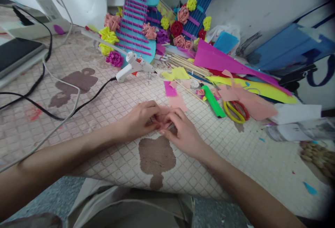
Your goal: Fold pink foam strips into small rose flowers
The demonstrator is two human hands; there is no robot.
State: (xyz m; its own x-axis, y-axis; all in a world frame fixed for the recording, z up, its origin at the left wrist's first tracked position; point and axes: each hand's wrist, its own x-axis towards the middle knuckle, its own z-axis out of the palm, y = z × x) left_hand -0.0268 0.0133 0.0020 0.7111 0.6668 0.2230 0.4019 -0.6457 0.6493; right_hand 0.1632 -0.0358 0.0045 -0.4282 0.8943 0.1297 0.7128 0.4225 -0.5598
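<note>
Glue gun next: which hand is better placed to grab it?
Left, probably. The left hand sits nearer the glue gun, which lies almost straight ahead of it; the right hand would have to cross the pink paper.

Checked pink tablecloth (104, 105) lies open beyond the left hand (138, 119) — crossed by a thin black cable (91, 95); rightward, green plastic marker (213, 101) and yellow-handled scissors (231, 113) block passage.

matt pink paper (164, 110), quilted cloth mat (110, 98)
</note>
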